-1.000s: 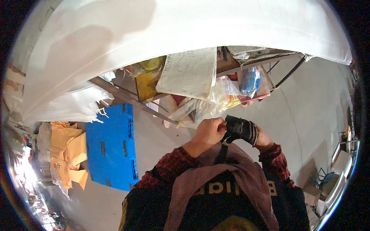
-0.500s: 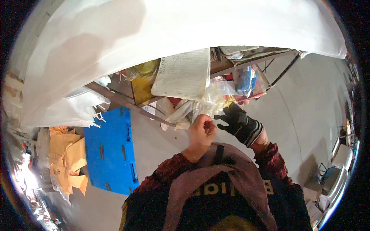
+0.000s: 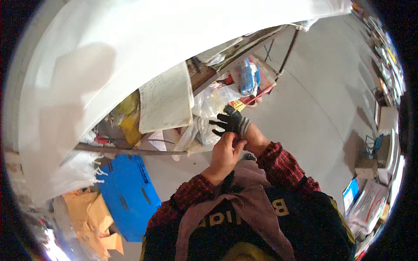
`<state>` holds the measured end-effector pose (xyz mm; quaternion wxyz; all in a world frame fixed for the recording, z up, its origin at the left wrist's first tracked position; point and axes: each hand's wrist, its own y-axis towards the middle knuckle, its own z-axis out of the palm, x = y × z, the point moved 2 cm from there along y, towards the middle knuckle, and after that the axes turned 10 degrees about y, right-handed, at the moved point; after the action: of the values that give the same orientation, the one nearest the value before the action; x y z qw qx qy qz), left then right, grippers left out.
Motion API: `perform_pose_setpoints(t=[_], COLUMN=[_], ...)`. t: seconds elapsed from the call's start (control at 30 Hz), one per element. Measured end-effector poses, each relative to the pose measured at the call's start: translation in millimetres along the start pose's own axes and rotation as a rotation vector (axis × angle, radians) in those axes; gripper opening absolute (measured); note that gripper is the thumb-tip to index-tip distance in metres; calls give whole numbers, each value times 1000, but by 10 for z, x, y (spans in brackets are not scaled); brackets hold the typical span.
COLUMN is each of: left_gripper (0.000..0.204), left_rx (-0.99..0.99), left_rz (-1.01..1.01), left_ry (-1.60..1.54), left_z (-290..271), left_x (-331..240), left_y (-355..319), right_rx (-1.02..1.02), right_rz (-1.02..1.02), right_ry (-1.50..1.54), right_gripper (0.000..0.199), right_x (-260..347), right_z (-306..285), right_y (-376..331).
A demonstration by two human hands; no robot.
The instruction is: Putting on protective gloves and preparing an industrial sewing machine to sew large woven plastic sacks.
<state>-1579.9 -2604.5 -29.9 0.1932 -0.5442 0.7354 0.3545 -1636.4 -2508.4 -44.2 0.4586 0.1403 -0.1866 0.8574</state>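
Head: left hand tugs glove (cuff).

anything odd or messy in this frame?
Yes. Only the right hand wears a black glove; the left hand is bare and pinches the glove's cuff. The shelf is cluttered: clear plastic bags bulge over its edge and a paper sheet hangs askew.

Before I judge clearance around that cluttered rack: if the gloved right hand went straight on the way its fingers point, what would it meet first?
Probably the clear plastic bags hanging off the rack; the right hand points up-left at them, though depth is unclear.
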Motion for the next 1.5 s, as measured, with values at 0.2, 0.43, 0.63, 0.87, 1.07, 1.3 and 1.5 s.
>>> perform_pose_setpoints(t=[0.2,0.43,0.63,0.87,1.07,1.3,1.5], left_gripper=[15,22,11,6,11,21,21], left_rx=[86,696,465,229,226,438,548], left_rz=[-110,-378,241,24,-364,-363,-149], left_ry=[143,7,175,67,-311,-262,-135], left_z=[286,1040,1043,1546,2285,2975,3192], left_x=[95,387,-378,-655,-971,-1248,-1537], left_y=[265,359,142,507,301,105,-42], right_rx=[-304,-464,-498,-637,-753,-777,-426], right_rz=[-289,-649,-789,-562,-687,-578,-488], right_ry=[5,-134,-964,-612,-635,50,292], right_gripper=[43,32,45,50,33,21,8], right_x=[96,379,612,563,679,832,856], right_z=[-386,-650,-1662,-2061,-2765,-2801,-2935], right_y=[162,-118,-270,-608,-941,-1711,-2122])
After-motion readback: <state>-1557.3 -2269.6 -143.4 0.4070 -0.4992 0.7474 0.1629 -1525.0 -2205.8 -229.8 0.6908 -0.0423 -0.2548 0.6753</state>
